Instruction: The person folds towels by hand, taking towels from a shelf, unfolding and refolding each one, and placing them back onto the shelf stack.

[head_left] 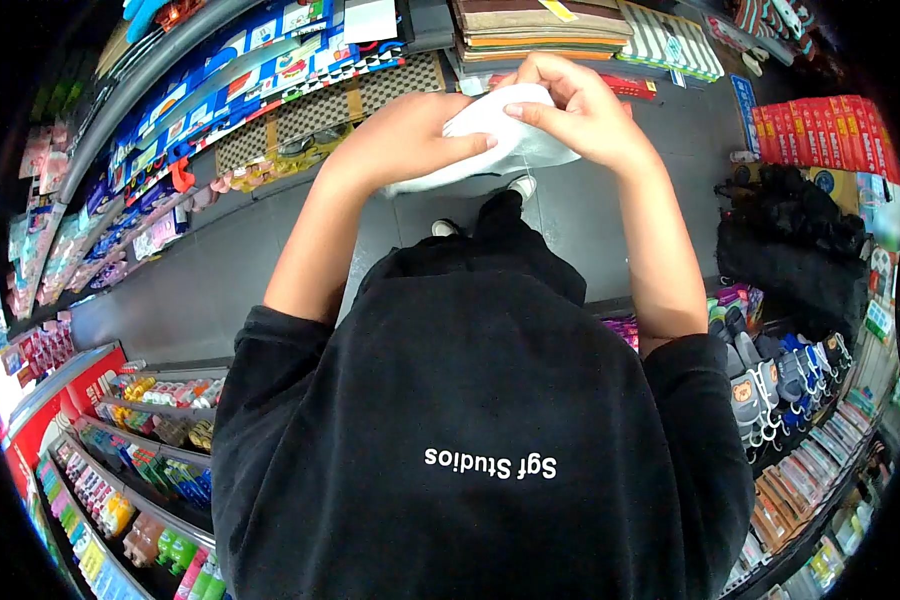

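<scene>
A soft white cloth item (532, 148), bunched and folded, is held up in front of me between both hands. My left hand (415, 140) grips its left side, thumb lying on top and the other fingers hidden behind it. On the right edge, my right hand (590, 112) pinches the cloth with thumb on top and fingers curled over the far side. Part of the white cloth hangs down toward the lower left, below my left wrist. Its exact kind cannot be made out.
Folded mats (540, 30) are stacked on a shelf just beyond my hands. Patterned mats (280, 120) hang at the left. Slippers (760, 385) hang on the right near red boxes (820, 132). Shelves of bottles (150, 540) stand lower left. Grey tiled floor (220, 290) lies below.
</scene>
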Demonstrator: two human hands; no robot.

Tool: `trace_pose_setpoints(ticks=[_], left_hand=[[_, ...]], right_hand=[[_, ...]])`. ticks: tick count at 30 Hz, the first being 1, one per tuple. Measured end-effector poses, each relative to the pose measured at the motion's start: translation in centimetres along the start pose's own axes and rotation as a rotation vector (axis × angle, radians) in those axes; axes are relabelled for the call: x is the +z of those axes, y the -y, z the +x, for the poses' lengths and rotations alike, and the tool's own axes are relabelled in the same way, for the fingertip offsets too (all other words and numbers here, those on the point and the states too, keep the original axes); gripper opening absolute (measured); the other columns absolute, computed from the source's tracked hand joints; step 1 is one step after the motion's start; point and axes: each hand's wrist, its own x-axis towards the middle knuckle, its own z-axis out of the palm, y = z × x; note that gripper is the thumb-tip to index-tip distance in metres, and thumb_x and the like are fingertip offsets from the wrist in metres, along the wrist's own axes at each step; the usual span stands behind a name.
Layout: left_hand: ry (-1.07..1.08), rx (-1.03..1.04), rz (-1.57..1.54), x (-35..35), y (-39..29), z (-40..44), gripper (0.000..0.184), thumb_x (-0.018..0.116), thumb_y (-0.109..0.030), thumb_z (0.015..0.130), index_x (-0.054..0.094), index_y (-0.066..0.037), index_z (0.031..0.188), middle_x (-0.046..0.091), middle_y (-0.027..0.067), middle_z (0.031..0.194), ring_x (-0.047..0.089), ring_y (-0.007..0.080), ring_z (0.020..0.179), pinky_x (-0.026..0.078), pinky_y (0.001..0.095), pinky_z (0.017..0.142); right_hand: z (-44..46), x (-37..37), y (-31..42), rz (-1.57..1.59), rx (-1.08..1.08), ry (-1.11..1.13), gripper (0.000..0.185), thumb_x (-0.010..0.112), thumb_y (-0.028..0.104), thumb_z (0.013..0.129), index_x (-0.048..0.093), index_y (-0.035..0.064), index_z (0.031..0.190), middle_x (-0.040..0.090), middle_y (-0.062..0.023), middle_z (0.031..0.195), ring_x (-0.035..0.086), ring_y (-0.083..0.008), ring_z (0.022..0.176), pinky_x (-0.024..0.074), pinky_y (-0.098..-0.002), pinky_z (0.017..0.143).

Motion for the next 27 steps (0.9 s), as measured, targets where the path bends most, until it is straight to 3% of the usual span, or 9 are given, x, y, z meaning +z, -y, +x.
trace_pose_setpoints(ticks=[4, 8, 10, 14, 17, 18, 21, 24, 27], left_hand=[[0.032, 0.003, -0.099, -0.7, -0.4, 1.4, 0.034, 0.056, -0.032, 0.081, 0.062, 0.000, 0.090, 0.062, 0.0155, 0.071, 0.060, 0.0257, 0.063, 0.046, 0.0337, 0.060], [-0.008, -0.013, -0.238, -1.5, -1.9, 2.2, 0.035, 0.055, -0.032, 0.083, 0.062, 0.002, 0.091, 0.062, 0.0106, 0.068, 0.060, 0.0168, 0.059, 0.045, 0.0271, 0.055], [-0.031, -0.072, -0.383, -2.5, -2.2, 2.3, 0.029, 0.059, -0.026, 0.081, 0.062, 0.002, 0.091, 0.062, 0.0074, 0.071, 0.060, 0.0103, 0.059, 0.045, 0.0216, 0.052], [-0.161, 0.025, -0.541, -5.1, -3.0, 1.0, 0.028, 0.059, -0.022, 0.081, 0.060, 0.002, 0.094, 0.063, 0.0068, 0.079, 0.061, 0.0093, 0.063, 0.045, 0.0187, 0.054], [-0.325, 0.034, -0.653, -6.3, -3.8, 0.5, 0.027, 0.058, -0.022, 0.081, 0.060, 0.002, 0.094, 0.063, 0.0073, 0.079, 0.061, 0.0093, 0.063, 0.047, 0.0192, 0.056], [-0.279, 0.029, -0.773, -6.9, -3.7, 0.4, 0.033, 0.058, -0.023, 0.081, 0.056, 0.003, 0.101, 0.062, 0.0108, 0.087, 0.062, 0.0136, 0.072, 0.049, 0.0224, 0.062], [-0.370, 0.005, -0.883, -7.3, -4.7, -0.1, 0.030, 0.058, -0.020, 0.081, 0.057, 0.003, 0.099, 0.062, 0.0104, 0.088, 0.062, 0.0147, 0.076, 0.048, 0.0238, 0.066], [-0.504, 0.031, -0.893, -7.9, -4.3, -0.6, 0.029, 0.058, -0.022, 0.081, 0.059, 0.003, 0.097, 0.063, 0.0097, 0.081, 0.061, 0.0114, 0.069, 0.047, 0.0210, 0.059], [-0.785, -0.050, -0.874, -8.4, -3.9, -1.8, 0.033, 0.059, -0.023, 0.081, 0.057, 0.005, 0.099, 0.062, 0.0127, 0.086, 0.062, 0.0154, 0.071, 0.047, 0.0225, 0.060]], right_hand=[[0.3, -1.3, -0.4, 0.039, 0.077, -0.062, 0.015, 0.064, 0.010, 0.079, 0.052, 0.0036, 0.085, 0.060, -0.0048, 0.091, 0.055, -0.0110, 0.087, 0.0431, -0.0245, 0.075], [0.0, -2.5, -4.8, 0.056, 0.022, -0.225, 0.032, 0.066, 0.014, 0.079, 0.053, 0.0028, 0.106, 0.060, -0.0054, 0.095, 0.056, -0.0129, 0.090, 0.0442, -0.0258, 0.079], [-0.9, -2.6, -6.8, 0.079, 0.038, -0.383, 0.039, 0.064, 0.021, 0.081, 0.050, 0.0035, 0.113, 0.059, -0.0083, 0.103, 0.055, -0.0159, 0.097, 0.0434, -0.0283, 0.084], [-3.8, -0.9, -12.2, 0.460, 0.442, -0.505, 0.064, 0.048, 0.052, 0.084, 0.037, 0.0070, 0.127, 0.045, -0.0181, 0.123, 0.044, -0.0273, 0.115, 0.0355, -0.0444, 0.095], [-4.2, 2.0, -12.9, 0.714, 0.604, -0.338, 0.084, 0.036, 0.065, 0.081, 0.018, 0.0038, 0.137, 0.035, -0.0221, 0.131, 0.037, -0.0346, 0.121, 0.0285, -0.0515, 0.098], [-3.7, 3.1, -12.5, 0.878, 0.615, -0.314, 0.087, 0.034, 0.066, 0.081, 0.018, 0.0017, 0.137, 0.033, -0.0214, 0.134, 0.036, -0.0336, 0.122, 0.0268, -0.0499, 0.100], [-2.1, 5.3, -10.8, 1.123, 0.349, -0.416, 0.079, 0.042, 0.057, 0.083, 0.024, 0.0013, 0.135, 0.032, -0.0191, 0.135, 0.035, -0.0320, 0.123, 0.0274, -0.0447, 0.101], [-1.2, 5.1, -11.1, 1.348, 0.272, -0.397, 0.075, 0.044, 0.052, 0.084, 0.024, -0.0001, 0.134, 0.034, -0.0183, 0.134, 0.035, -0.0310, 0.123, 0.0279, -0.0428, 0.102], [-1.2, 3.9, -11.2, 1.220, 0.332, -0.419, 0.063, 0.051, 0.041, 0.084, 0.034, -0.0014, 0.128, 0.044, -0.0180, 0.125, 0.045, -0.0280, 0.114, 0.0372, -0.0387, 0.095]])
